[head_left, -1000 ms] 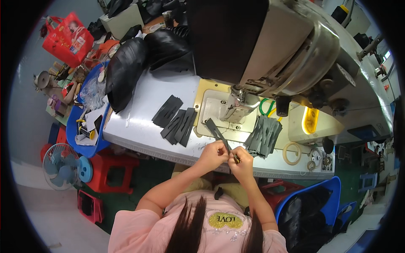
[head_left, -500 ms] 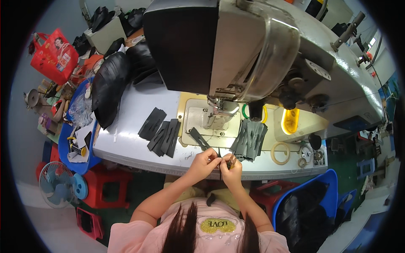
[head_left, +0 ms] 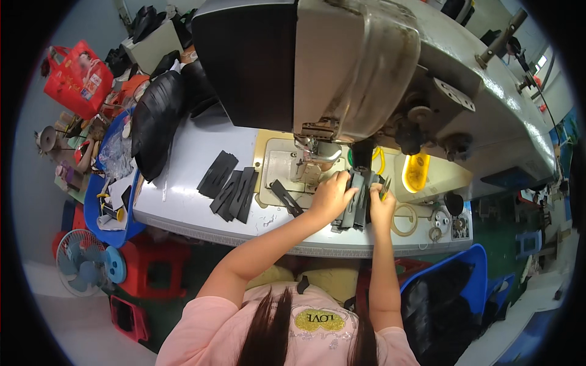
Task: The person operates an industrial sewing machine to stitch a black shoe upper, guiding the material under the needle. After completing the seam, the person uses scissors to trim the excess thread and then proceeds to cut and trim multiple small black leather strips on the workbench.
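Note:
A pile of black strips with slots (head_left: 350, 210) lies to the right of the sewing machine's needle plate. My left hand (head_left: 331, 198) grips the pile's left side, fingers curled at its upper edge and thumb over the strips. At the right side of the pile is my right hand (head_left: 382, 207), closed around small thread snips (head_left: 386, 188) with a yellow part and a pointed metal tip. Its fingertips touch the strips. One loose black strip (head_left: 285, 196) rests slantwise at the plate's front edge, left of my left hand.
The sewing machine head (head_left: 354, 67) overhangs my hands. More black strips (head_left: 235, 195) lie in groups on the left of the table. A cream ring (head_left: 405, 221) and a lit yellow lamp (head_left: 416, 172) are at the right. Blue tubs (head_left: 479, 268) flank the table.
Both hands have moved right and away from me, from the table's front edge to the strip pile. The loose strip by the plate lies in much the same place.

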Action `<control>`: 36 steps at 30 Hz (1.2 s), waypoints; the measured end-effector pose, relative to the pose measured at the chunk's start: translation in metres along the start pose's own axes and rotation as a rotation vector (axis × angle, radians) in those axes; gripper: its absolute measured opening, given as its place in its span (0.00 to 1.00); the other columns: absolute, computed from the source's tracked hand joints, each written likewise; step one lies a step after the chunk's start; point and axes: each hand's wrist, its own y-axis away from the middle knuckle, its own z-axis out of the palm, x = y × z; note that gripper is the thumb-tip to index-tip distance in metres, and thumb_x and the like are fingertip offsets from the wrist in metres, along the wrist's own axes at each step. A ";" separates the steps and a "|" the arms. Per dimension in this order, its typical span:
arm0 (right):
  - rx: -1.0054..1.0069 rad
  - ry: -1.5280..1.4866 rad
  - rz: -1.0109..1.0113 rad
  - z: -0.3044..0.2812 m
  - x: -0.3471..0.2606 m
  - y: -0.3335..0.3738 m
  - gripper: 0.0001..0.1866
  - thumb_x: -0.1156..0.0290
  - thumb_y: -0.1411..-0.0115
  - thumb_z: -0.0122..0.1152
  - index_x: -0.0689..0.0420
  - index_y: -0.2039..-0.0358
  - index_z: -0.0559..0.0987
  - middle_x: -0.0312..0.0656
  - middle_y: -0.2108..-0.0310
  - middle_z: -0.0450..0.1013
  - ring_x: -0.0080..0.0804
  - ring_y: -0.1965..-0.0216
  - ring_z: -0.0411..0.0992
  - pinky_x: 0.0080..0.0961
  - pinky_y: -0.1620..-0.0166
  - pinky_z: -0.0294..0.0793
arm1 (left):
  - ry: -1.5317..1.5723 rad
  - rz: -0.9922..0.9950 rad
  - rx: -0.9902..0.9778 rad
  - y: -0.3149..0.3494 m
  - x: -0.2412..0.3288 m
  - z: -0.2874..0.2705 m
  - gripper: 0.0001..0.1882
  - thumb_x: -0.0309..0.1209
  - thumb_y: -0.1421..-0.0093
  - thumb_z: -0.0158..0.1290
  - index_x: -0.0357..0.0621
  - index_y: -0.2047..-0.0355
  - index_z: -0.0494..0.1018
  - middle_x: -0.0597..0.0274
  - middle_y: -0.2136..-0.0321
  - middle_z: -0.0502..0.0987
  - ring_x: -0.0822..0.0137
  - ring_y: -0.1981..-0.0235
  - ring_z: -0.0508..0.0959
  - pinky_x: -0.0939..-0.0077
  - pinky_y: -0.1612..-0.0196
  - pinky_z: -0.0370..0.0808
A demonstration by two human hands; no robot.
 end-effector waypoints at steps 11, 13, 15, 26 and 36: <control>-0.417 0.103 -0.270 0.087 -0.073 0.088 0.06 0.75 0.51 0.62 0.60 0.73 0.74 0.46 0.72 0.70 0.46 0.75 0.72 0.35 0.72 0.71 | 0.062 -0.372 0.175 0.097 -0.031 -0.093 0.03 0.22 0.46 0.52 0.36 0.75 0.70 0.57 0.78 0.71 0.64 0.80 0.72 0.74 0.75 0.68; -0.402 0.185 -0.297 0.106 -0.073 0.089 0.08 0.74 0.53 0.63 0.61 0.75 0.72 0.46 0.71 0.70 0.48 0.76 0.71 0.38 0.73 0.71 | 0.123 -0.394 0.175 0.104 -0.041 -0.095 0.04 0.22 0.46 0.53 0.34 0.74 0.70 0.56 0.78 0.72 0.66 0.79 0.73 0.75 0.74 0.69; -0.399 0.259 -0.325 0.118 -0.073 0.088 0.09 0.74 0.53 0.63 0.61 0.75 0.71 0.46 0.71 0.69 0.48 0.76 0.71 0.38 0.74 0.71 | 0.198 -0.426 0.182 0.106 -0.048 -0.095 0.04 0.22 0.46 0.53 0.34 0.73 0.70 0.56 0.78 0.73 0.66 0.79 0.73 0.76 0.74 0.69; -0.378 0.154 -0.228 0.114 -0.083 0.097 0.09 0.77 0.54 0.62 0.63 0.71 0.73 0.50 0.73 0.71 0.49 0.73 0.73 0.37 0.68 0.72 | 0.198 -0.454 0.165 0.099 -0.052 -0.089 0.05 0.23 0.44 0.52 0.31 0.71 0.73 0.60 0.78 0.76 0.73 0.77 0.75 0.80 0.72 0.71; -0.450 -0.161 -0.038 0.112 -0.074 0.105 0.05 0.77 0.47 0.58 0.65 0.70 0.76 0.39 0.81 0.71 0.21 0.82 0.68 0.19 0.77 0.67 | 0.440 -0.571 0.127 0.104 -0.061 -0.090 0.05 0.23 0.43 0.52 0.30 0.70 0.73 0.60 0.75 0.78 0.74 0.72 0.77 0.82 0.67 0.74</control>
